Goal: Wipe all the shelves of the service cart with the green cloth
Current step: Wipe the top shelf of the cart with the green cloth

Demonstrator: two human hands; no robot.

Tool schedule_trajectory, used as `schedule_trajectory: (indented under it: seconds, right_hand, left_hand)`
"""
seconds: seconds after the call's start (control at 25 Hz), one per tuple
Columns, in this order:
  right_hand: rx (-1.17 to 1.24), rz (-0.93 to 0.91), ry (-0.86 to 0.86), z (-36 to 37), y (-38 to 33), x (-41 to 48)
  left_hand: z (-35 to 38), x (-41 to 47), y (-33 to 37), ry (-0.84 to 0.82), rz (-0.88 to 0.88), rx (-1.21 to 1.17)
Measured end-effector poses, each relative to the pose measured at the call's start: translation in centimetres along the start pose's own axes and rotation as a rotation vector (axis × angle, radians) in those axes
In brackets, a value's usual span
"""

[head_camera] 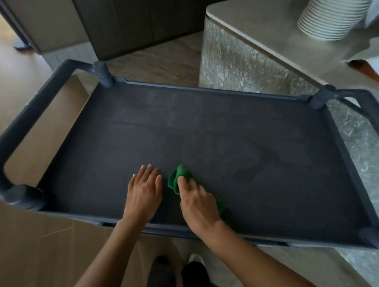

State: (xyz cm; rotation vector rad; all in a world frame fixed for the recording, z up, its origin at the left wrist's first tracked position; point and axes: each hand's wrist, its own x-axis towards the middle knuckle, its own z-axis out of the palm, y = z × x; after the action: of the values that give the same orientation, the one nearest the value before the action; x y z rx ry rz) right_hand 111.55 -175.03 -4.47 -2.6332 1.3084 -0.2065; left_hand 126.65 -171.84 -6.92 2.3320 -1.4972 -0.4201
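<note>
A room with a pale wooden floor point(26, 248) on the left and mottled stone tiling further back holds a stone-faced counter point(255, 21) at the upper right, and a tall stack of white ribbed plates point(330, 13) stands on its top. In front of the counter stands a dark grey plastic service cart point(203, 91) with a tubular loop handle point(20, 120) at its left end; only its flat, raised-rim top shelf point(205, 121) can be seen.

The person's left hand point(142, 190) lies flat on the top shelf, palm down, close to the shelf's near edge and a little left of its middle. Its fingers are straight and close together and hold nothing.

The right hand point(197, 206) is just beside the left hand, also near the near edge. It rests on top of a small crumpled green cloth point(175, 178), with its fingers spread and only slightly bent, pressing the cloth onto the shelf rather than closing round it. The index finger lies along the bunched part.

The green cloth is bright, folded into soft creases, and sticks out past the fingertips toward the shelf's middle; a second bit of it shows at the right side of the hand. Darker curved smears point(261, 162) mark the shelf to the right of the cloth.
</note>
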Motion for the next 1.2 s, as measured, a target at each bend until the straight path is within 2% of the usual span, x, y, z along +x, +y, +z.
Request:
schedule_trajectory:
  seconds: [0.08,0.16,0.36,0.64,1.04,1.2]
  right_hand:
    - [0.055,-0.105,0.042,0.5,1.0,-0.1]
    - [0.15,-0.208,0.015,1.1,2.4,0.3]
    - [0.07,-0.263,-0.097,2.4,3.9,0.9]
    - [0.071,-0.142,-0.054,3.9,3.3,3.1]
    - [-0.002,0.029,-0.092,4.3,5.9,17.6]
    - [-0.001,0.023,-0.086,4.3,6.0,18.6]
  left_hand:
    - [0.3,-0.1,-0.8,-0.011,0.041,0.08]
    - [0.5,-0.2,-1.3,-0.027,0.09,0.152]
    - [0.5,-0.5,-1.3,-0.019,0.105,0.127]
    - [0.6,-0.6,-1.0,-0.021,0.104,0.163]
    - [0.7,0.0,-1.1,-0.048,0.076,0.217]
    - [0.6,-0.1,-0.9,-0.039,0.066,0.216]
